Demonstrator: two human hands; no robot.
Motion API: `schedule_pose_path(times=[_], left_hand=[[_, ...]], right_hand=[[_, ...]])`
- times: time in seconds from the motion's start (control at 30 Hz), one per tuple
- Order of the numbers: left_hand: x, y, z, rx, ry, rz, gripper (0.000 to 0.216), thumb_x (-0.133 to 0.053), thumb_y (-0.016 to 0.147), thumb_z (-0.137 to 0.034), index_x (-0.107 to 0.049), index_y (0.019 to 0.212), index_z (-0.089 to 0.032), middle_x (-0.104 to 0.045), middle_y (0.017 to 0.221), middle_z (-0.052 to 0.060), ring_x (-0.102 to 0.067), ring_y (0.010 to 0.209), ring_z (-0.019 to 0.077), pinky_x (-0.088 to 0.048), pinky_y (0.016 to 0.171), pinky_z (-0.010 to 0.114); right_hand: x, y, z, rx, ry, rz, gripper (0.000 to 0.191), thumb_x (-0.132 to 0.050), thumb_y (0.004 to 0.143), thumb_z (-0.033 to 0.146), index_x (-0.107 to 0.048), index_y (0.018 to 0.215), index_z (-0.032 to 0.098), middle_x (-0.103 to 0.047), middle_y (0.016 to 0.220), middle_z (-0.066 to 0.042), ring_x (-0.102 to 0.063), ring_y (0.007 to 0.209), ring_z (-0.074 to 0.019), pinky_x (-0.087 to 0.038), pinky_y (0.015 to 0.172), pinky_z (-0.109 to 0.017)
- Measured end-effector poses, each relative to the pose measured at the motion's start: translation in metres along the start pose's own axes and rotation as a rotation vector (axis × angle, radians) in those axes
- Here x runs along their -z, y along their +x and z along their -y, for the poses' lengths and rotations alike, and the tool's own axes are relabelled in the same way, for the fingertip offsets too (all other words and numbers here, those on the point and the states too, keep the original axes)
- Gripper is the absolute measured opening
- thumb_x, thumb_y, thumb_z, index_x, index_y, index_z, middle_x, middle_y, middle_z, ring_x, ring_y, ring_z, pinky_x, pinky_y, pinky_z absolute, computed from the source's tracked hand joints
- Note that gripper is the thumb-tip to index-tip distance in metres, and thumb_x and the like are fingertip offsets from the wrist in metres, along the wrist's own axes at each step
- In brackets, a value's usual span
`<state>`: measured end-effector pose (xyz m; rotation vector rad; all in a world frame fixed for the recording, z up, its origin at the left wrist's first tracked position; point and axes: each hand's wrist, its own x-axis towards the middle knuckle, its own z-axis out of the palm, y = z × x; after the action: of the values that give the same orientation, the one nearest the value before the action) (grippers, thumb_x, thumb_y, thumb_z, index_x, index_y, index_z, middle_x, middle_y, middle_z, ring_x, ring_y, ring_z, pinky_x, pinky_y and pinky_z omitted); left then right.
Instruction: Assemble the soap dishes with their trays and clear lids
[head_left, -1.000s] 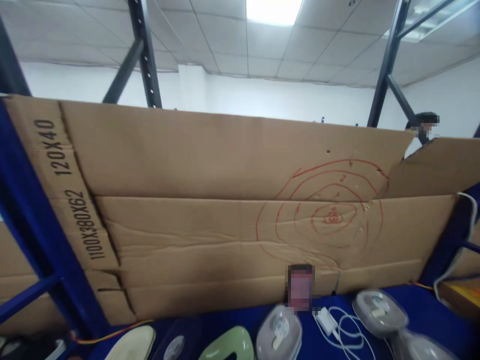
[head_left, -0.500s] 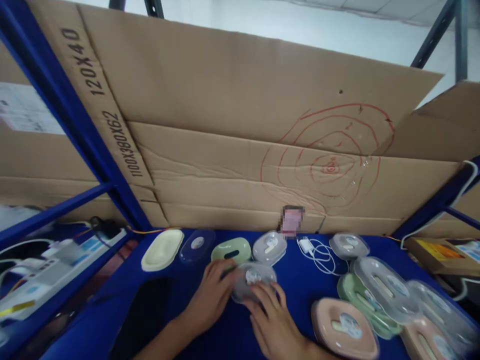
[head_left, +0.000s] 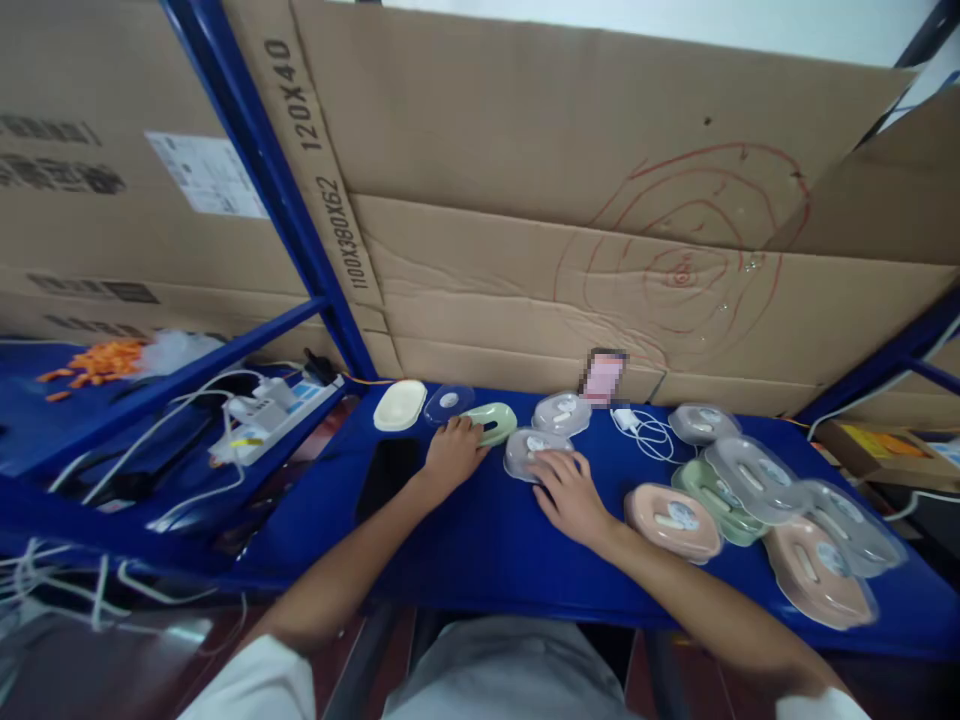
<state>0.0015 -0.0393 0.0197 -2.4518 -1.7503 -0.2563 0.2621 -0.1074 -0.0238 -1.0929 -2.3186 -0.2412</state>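
Observation:
My left hand (head_left: 454, 455) is at the near left end of a light green oval dish (head_left: 498, 420) with a dark slot, fingers bent over its edge and thumb along the near side. A dark blue clear lid (head_left: 449, 401) lies just beyond the fingers. My right hand (head_left: 568, 492) lies on the near right part of a grey lidded food container (head_left: 523, 452), its fingers spread over the clear lid. That container sits flat on the blue table (head_left: 480, 560). Another grey lidded container (head_left: 562, 411) stands right behind it.
A cream oval dish (head_left: 400, 405) and a black flat object (head_left: 386, 475) lie left. Rightward are a pink container (head_left: 673, 520), a green one (head_left: 720, 500) and several stacked ones. A white cable (head_left: 649, 438) lies at the back; a power strip (head_left: 274, 415) stands left of the table.
The view has tilted down and turned left, showing my forearms and lap. My left hand has come away from the grey container to the green dish. My right hand stays on the grey container.

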Motion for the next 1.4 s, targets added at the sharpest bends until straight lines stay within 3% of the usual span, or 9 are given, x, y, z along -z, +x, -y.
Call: schedule_pose_path(times=[0.27, 0.4, 0.57, 0.73, 0.87, 0.93, 1.1, 1.17, 1.4], left_hand=[[0.004, 0.006, -0.013, -0.005, -0.009, 0.092, 0.033, -0.061, 0.110, -0.036, -0.072, 0.130, -0.012, -0.068, 0.133, 0.022, -0.062, 0.133, 0.0372, -0.060, 0.100, 0.044], [0.005, -0.004, -0.006, -0.057, -0.042, 0.102, 0.029, -0.062, 0.110, -0.034, -0.071, 0.129, -0.014, -0.067, 0.135, 0.019, -0.061, 0.135, 0.0335, -0.059, 0.106, 0.041], [0.009, -0.040, 0.002, -0.117, -0.113, 0.112, 0.022, -0.062, 0.109, -0.030, -0.072, 0.124, -0.018, -0.067, 0.133, 0.015, -0.062, 0.134, 0.0318, -0.059, 0.110, 0.042], [0.010, -0.061, 0.007, -0.192, -0.184, 0.075, 0.028, -0.054, 0.111, -0.022, -0.068, 0.135, -0.017, -0.065, 0.138, 0.015, -0.060, 0.140, 0.0312, -0.056, 0.117, 0.045], [0.005, -0.073, 0.017, -0.214, -0.239, 0.029, 0.033, -0.058, 0.110, -0.027, -0.063, 0.141, -0.018, -0.061, 0.147, 0.015, -0.057, 0.146, 0.0318, -0.054, 0.121, 0.047], [0.003, -0.085, 0.019, -0.191, -0.258, 0.000, 0.033, -0.059, 0.110, -0.033, -0.062, 0.139, -0.018, -0.059, 0.150, 0.016, -0.057, 0.147, 0.0343, -0.055, 0.121, 0.051], [-0.001, -0.123, 0.010, -0.075, -0.330, -0.079, 0.023, -0.060, 0.109, -0.040, -0.065, 0.120, -0.020, -0.062, 0.145, 0.017, -0.060, 0.144, 0.0353, -0.056, 0.120, 0.052], [-0.003, -0.138, 0.005, -0.068, -0.362, -0.073, 0.021, -0.060, 0.109, -0.039, -0.066, 0.119, -0.021, -0.063, 0.147, 0.017, -0.060, 0.145, 0.0355, -0.055, 0.121, 0.053], [-0.010, -0.159, -0.004, -0.123, -0.469, -0.129, 0.022, -0.058, 0.111, -0.034, -0.066, 0.124, -0.019, -0.062, 0.149, 0.018, -0.057, 0.150, 0.0336, -0.052, 0.125, 0.055]], right_hand=[[-0.001, 0.000, 0.001, -0.039, 0.045, 0.095, 0.043, -0.053, 0.110, 0.024, -0.059, 0.152, 0.020, -0.056, 0.164, -0.018, -0.049, 0.155, -0.0336, -0.032, 0.127, -0.060], [0.033, -0.015, 0.011, 0.034, 0.033, 0.169, 0.048, -0.052, 0.110, 0.025, -0.053, 0.158, 0.018, -0.045, 0.173, -0.019, -0.040, 0.161, -0.0353, -0.033, 0.129, -0.061], [0.075, -0.031, 0.024, 0.066, 0.019, 0.253, 0.045, -0.054, 0.110, 0.025, -0.057, 0.155, 0.021, -0.051, 0.168, -0.017, -0.053, 0.149, -0.0344, -0.046, 0.120, -0.055], [0.053, -0.023, 0.038, 0.149, 0.038, 0.164, 0.038, -0.056, 0.109, 0.022, -0.064, 0.146, 0.020, -0.064, 0.154, -0.017, -0.060, 0.140, -0.0314, -0.046, 0.115, -0.050], [0.034, -0.020, 0.039, 0.213, 0.042, 0.075, 0.033, -0.057, 0.108, 0.020, -0.068, 0.139, 0.021, -0.070, 0.144, -0.014, -0.064, 0.132, -0.0265, -0.044, 0.114, -0.044], [0.035, -0.022, 0.035, 0.158, 0.010, 0.076, 0.033, -0.057, 0.109, 0.022, -0.067, 0.140, 0.022, -0.070, 0.145, -0.014, -0.063, 0.133, -0.0275, -0.043, 0.114, -0.045], [0.043, -0.024, 0.021, -0.248, -0.078, 0.046, 0.038, -0.054, 0.111, 0.035, -0.062, 0.144, 0.018, -0.064, 0.145, -0.020, -0.058, 0.136, -0.0369, -0.044, 0.109, -0.053], [0.044, -0.022, 0.018, -0.326, -0.061, 0.066, 0.041, -0.052, 0.111, 0.039, -0.062, 0.145, 0.018, -0.065, 0.141, -0.021, -0.057, 0.133, -0.0384, -0.047, 0.106, -0.054], [0.026, 0.013, 0.024, -0.209, -0.017, 0.178, 0.044, -0.044, 0.111, 0.027, -0.065, 0.150, 0.019, -0.067, 0.139, -0.018, -0.058, 0.128, -0.0362, -0.053, 0.105, -0.052]])
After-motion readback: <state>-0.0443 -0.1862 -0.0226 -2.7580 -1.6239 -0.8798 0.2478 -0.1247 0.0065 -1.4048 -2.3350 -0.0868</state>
